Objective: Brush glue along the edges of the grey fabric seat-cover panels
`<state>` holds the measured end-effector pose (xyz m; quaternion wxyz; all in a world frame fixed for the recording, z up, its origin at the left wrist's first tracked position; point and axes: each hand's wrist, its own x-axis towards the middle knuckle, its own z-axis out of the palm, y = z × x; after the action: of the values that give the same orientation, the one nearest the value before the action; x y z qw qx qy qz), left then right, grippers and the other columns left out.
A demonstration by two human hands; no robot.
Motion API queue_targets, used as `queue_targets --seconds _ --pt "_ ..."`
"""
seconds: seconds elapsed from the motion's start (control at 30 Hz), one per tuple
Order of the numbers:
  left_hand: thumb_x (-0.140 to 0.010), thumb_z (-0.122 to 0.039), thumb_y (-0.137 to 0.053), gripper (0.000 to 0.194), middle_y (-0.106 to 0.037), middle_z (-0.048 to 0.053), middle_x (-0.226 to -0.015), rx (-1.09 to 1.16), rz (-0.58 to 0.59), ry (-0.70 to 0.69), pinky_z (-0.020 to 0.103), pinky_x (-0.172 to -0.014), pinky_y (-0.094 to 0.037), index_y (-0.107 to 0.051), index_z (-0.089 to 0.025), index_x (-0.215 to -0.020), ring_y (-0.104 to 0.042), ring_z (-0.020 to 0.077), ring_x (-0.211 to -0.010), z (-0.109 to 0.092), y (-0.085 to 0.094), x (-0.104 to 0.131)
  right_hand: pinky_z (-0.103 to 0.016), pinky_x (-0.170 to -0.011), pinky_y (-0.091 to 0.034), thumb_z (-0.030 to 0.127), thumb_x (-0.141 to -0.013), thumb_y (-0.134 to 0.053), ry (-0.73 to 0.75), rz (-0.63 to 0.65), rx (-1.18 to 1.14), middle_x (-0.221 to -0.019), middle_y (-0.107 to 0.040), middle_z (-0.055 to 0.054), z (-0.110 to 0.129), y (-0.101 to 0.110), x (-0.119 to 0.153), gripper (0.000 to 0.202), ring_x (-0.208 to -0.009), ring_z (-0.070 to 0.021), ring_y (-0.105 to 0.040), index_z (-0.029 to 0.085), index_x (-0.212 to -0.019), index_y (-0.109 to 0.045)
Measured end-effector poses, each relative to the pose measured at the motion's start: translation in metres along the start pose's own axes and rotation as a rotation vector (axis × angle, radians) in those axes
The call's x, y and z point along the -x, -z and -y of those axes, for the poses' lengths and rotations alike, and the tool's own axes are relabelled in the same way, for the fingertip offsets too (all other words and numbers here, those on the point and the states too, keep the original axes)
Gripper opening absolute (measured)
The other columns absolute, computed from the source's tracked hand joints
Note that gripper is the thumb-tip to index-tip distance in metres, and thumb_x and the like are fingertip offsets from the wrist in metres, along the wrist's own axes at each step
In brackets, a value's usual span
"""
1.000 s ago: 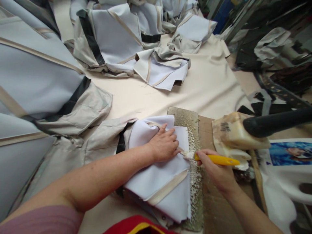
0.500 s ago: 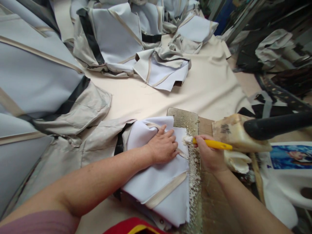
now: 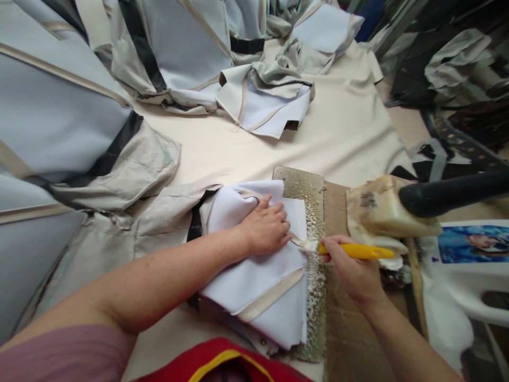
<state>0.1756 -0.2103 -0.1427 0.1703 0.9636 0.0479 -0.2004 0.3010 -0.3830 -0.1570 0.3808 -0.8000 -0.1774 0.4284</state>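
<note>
Broadly, the bench (image 3: 342,132) is draped in cream cloth, with stitched grey covers (image 3: 178,58) heaped toward its far and left sides, away from the working spot. Nearer, a white fabric piece (image 3: 258,289) overhangs a glue-crusted board (image 3: 314,212), apparently so stray paste lands there. The left hand (image 3: 265,228) lies flat, fingers spread, pinning the fabric. The right hand (image 3: 352,268) pinches a yellow-handled brush (image 3: 350,250), bristles at the fabric's edge.

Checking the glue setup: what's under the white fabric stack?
The white fabric stack lies partly on a glue-crusted board, left hand pressing it. The rest underneath is covered.
</note>
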Motion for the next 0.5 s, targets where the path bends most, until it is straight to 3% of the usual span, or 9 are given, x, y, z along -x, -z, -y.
queue_targets --seconds 0.27,0.5 --pt "-0.090 -0.041 -0.044 0.033 -0.062 0.008 -0.094 -0.022 0.001 -0.005 0.056 -0.104 -0.016 -0.065 -0.016 -0.087 -0.046 0.0265 -0.109 -0.001 0.001 -0.001 -0.029 -0.066 -0.044 0.040 -0.083 -0.052 0.096 -0.070 -0.004 -0.064 -0.060 -0.001 -0.015 -0.004 0.000 0.025 -0.064 -0.0175 -0.057 0.020 -0.072 -0.062" --pt "-0.090 -0.041 -0.043 0.033 -0.062 0.008 -0.094 -0.023 0.002 -0.007 0.056 -0.104 -0.016 -0.065 -0.016 -0.087 -0.046 0.0264 -0.109 -0.002 0.001 -0.001 -0.028 -0.054 -0.039 0.040 -0.080 -0.053 -0.064 0.064 0.034 -0.053 -0.054 0.002 -0.012 0.003 0.039 0.026 -0.053 -0.0158 -0.051 0.021 -0.063 -0.059"
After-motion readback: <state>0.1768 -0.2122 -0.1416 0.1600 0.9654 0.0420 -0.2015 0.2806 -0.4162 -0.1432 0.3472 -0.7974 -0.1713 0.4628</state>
